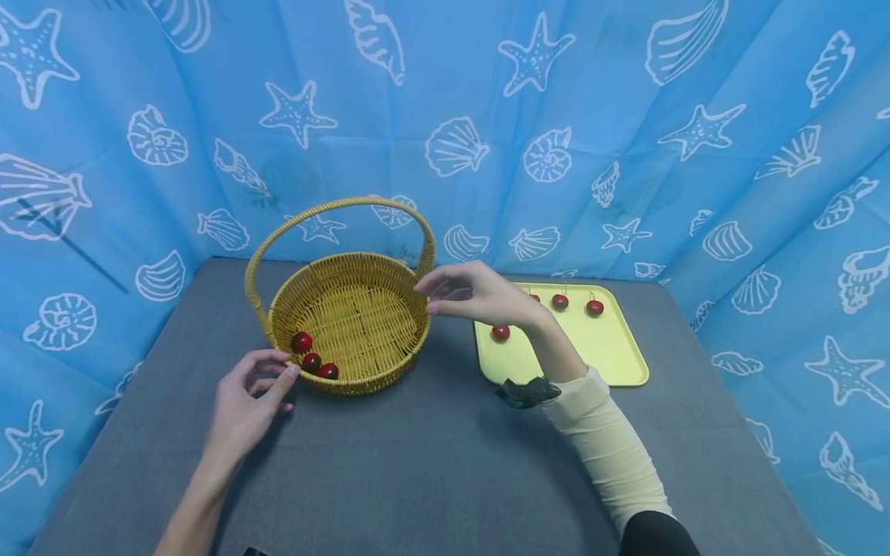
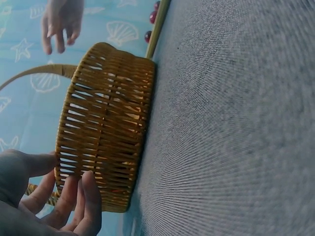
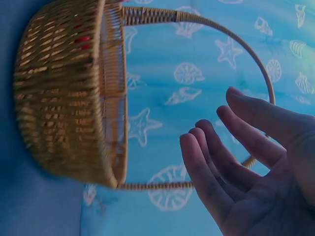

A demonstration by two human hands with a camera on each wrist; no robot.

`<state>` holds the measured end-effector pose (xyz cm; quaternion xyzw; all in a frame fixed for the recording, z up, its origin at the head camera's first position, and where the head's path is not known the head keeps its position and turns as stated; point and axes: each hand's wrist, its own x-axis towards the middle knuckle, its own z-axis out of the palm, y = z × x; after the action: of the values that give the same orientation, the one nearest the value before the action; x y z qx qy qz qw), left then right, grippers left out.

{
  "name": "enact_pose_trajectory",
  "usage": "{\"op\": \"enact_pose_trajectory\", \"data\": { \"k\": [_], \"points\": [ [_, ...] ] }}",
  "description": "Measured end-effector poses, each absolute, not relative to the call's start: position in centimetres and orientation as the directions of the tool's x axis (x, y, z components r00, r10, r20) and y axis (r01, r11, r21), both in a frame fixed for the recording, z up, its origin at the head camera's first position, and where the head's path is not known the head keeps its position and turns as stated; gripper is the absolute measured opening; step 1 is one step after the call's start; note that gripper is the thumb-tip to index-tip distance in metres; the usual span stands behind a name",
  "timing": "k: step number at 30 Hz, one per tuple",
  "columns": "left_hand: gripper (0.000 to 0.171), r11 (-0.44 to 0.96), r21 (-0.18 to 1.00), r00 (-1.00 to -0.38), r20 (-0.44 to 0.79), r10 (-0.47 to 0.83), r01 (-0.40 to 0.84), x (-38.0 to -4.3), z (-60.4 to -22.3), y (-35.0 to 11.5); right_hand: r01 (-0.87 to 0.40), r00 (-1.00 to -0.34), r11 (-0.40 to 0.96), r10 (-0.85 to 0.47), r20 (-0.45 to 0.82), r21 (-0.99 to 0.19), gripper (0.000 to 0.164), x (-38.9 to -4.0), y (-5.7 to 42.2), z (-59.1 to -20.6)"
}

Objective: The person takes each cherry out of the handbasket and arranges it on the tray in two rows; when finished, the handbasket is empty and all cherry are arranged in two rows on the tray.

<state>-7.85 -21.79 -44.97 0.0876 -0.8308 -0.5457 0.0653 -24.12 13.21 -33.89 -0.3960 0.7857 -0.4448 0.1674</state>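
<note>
A yellow-brown wicker basket with a tall arched handle stands on the table, with three dark red cherries inside at its near-left edge. My left hand pinches the rim there, thumb at the top edge and fingers against the woven outer wall. Over the basket's right side hovers my right hand. Its fingers are loosely bent, with nothing between them and the thumb, and a gap shows between them and the rim in the right wrist view.
To the right of the basket lies a pale yellow tray with several cherries, partly covered by the right forearm in the head view. A grey cloth covers the table. Behind it hangs a blue curtain with white shells and starfish.
</note>
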Motion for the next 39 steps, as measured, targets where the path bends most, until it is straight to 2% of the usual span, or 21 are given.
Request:
{"op": "enact_pose_trajectory", "data": {
  "k": [6, 14, 23, 26, 34, 39],
  "points": [
    [0.041, 0.381, 0.924, -0.977, 0.041, -0.210, -0.043, -7.7, -45.1, -21.8, -0.511, -0.571, 0.280, -0.817, 0.077, -0.813, 0.033, -25.0, 9.5, -33.1],
    [0.042, 0.391, 0.919, -0.977, 0.042, -0.211, -0.045, -7.6, -45.1, -21.8, -0.583, -0.448, 0.251, -0.893, 0.048, -0.773, 0.034, -26.3, 4.1, -32.7],
    [0.044, 0.379, 0.923, -0.979, 0.015, -0.203, -0.064, -7.8, -45.0, -21.8, -0.548, -0.426, 0.282, -0.905, -0.027, -0.788, 0.036, -27.7, 0.0, -33.4],
    [0.043, 0.379, 0.923, -0.978, 0.018, -0.207, -0.063, -7.8, -45.0, -21.8, -0.519, -0.419, 0.306, -0.905, -0.074, -0.798, 0.037, -28.2, -1.3, -33.9],
    [0.041, 0.400, 0.915, -0.976, 0.038, -0.215, -0.052, -7.8, -45.3, -21.8, -0.296, -0.413, 0.379, -0.878, -0.240, -0.877, 0.037, -29.3, -4.0, -35.8],
    [0.041, 0.401, 0.915, -0.976, 0.038, -0.215, -0.053, -7.8, -45.2, -21.8, -0.226, -0.397, 0.421, -0.864, -0.311, -0.879, 0.038, -29.4, -5.3, -37.2]
  ]
}}
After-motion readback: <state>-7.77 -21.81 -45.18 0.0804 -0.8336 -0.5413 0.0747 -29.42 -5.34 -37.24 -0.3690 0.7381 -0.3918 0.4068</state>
